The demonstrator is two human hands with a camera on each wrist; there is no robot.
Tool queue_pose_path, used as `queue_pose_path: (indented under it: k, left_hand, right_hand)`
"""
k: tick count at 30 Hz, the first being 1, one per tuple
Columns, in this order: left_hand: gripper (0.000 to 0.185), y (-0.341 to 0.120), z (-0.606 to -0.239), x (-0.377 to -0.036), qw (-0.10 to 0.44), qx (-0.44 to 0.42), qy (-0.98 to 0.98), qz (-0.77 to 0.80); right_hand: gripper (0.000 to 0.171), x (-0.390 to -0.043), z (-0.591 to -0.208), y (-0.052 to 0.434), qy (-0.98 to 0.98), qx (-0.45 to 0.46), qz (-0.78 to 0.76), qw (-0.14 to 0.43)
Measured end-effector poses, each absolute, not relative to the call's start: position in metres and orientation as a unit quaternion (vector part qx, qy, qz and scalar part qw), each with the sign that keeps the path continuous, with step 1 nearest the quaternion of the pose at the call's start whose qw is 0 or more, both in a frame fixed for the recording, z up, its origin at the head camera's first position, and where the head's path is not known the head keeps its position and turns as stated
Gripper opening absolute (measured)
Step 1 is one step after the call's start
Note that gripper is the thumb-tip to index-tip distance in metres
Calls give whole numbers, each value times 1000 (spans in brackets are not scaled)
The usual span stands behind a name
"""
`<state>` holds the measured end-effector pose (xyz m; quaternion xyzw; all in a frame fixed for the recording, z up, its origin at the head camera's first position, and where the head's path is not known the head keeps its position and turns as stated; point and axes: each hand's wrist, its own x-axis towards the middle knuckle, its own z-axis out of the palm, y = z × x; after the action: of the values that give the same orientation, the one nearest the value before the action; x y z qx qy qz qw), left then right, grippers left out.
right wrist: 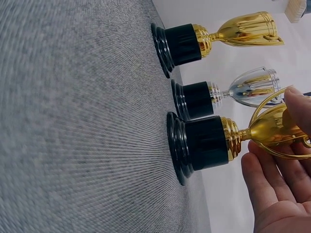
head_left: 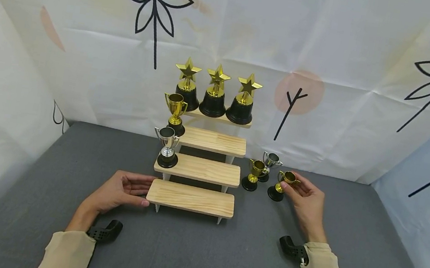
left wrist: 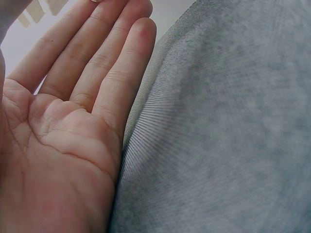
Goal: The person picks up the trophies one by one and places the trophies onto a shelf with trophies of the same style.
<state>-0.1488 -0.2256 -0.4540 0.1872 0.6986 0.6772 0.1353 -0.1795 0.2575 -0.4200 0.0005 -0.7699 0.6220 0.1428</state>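
Note:
A four-step wooden riser (head_left: pixel 192 197) stands on the grey table. Three gold star trophies (head_left: pixel 214 92) line its top step. A gold cup (head_left: pixel 175 112) sits at the left of the second step, a silver cup (head_left: pixel 168 147) at the left of the third. My left hand (head_left: pixel 123 190) lies flat, fingers straight (left wrist: pixel 104 58), touching the left end of the lowest step. My right hand (head_left: pixel 305 198) pinches the bowl of a small gold cup trophy (head_left: pixel 283 185) (right wrist: pixel 228 138) whose black base stands on the table right of the riser.
Another gold cup (head_left: pixel 254 174) (right wrist: pixel 218 36) and a silver cup (head_left: pixel 271 162) (right wrist: pixel 228 94) stand on the grey cloth (head_left: pixel 188 255) just left of the held one. A white sheet with flower prints (head_left: pixel 155 0) walls in the table on three sides.

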Motion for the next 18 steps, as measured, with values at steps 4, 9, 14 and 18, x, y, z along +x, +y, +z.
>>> queue_pose_path:
  k: [4, 9, 14, 18]
  left_hand:
    - [74, -225, -454, -149, 136, 187, 698, 677]
    - [74, -226, -453, -148, 137, 186, 699, 677]
    - [74, -226, -453, -148, 135, 187, 700, 676]
    - [74, -225, -453, -148, 135, 187, 700, 676]
  right_hand:
    - [45, -180, -421, 257, -773, -1, 619, 142]
    - [45, -180, -421, 257, -775, -7, 617, 140]
    - [45, -180, -417, 256, -771, -11, 622, 140]
    - [44, -178, -414, 256, -768, -17, 624, 142]
